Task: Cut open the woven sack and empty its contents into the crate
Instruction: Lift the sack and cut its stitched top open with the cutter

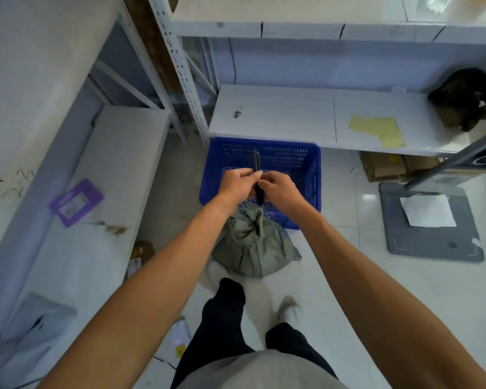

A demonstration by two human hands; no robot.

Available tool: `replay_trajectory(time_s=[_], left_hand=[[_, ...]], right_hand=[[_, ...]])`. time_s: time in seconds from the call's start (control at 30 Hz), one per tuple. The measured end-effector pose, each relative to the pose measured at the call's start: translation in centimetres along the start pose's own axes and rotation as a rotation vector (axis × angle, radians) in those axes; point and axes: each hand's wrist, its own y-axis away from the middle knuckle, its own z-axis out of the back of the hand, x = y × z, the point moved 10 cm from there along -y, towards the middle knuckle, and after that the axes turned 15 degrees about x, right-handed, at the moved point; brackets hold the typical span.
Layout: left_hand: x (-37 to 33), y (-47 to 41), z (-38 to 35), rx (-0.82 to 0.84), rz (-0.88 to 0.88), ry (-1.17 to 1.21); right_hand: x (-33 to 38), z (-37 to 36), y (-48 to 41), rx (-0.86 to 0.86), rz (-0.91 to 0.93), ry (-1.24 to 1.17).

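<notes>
Over the blue crate (pixel 292 153), left hand (pixel 237 182) and right hand (pixel 278 189) both grip a black cutter (pixel 256 163); woven sack (pixel 253 248) touching the crate.

My bare arms stretch forward, left hand (pixel 237 183) and right hand (pixel 278 189) meeting, fingers curled round a black tool (pixel 256 161).

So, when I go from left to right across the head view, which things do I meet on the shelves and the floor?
purple packet → blue crate → yellow paper → black bag. The woven sack lies within the crate's span, so I leave it out.
</notes>
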Motion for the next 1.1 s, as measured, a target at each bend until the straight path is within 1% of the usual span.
replay_trajectory(time_s=[0.07, 0.13, 0.3, 0.47, 0.57, 0.7, 0.8, 0.9, 1.0, 1.1], left_hand=[[1.4, 1.1, -1.6, 0.032, 0.035, 0.095], [3.1, 1.8, -2.9, 0.059, 0.072, 0.13], [6.3, 2.2, -3.6, 0.076, 0.125, 0.03], [10.9, 0.5, -2.8, 0.123, 0.193, -0.08], [13.6, -1.4, -1.7, 0.139, 0.213, -0.151], [17.6, -4.0, 0.0, 0.14, 0.267, -0.151], [21.7, -6.0, 1.0, 0.156, 0.31, -0.202], [27.6, -9.3, 2.4, 0.165, 0.37, -0.283], [33.4, -13.3, 3.8, 0.154, 0.444, -0.424], [37.3, -17.4, 4.4, 0.118, 0.421, -0.479]], right_hand=[[-1.5, -0.3, 1.0, 0.007, -0.008, -0.028], [-2.9, -0.4, 1.8, -0.004, -0.03, -0.017], [-5.8, -1.1, 2.8, -0.011, -0.089, 0.008], [-10.4, -1.5, 1.9, -0.095, -0.243, 0.067], [-13.1, -2.0, 0.7, -0.115, -0.321, 0.094], [-17.4, -3.8, -2.1, -0.079, -0.396, 0.073], [-20.5, -5.2, -4.1, -0.051, -0.467, 0.108], [-25.3, -6.2, -6.5, -0.061, -0.535, 0.19], [-31.3, -6.6, -9.9, -0.109, -0.583, 0.241], [-36.4, -6.9, -13.7, -0.139, -0.621, 0.264]])
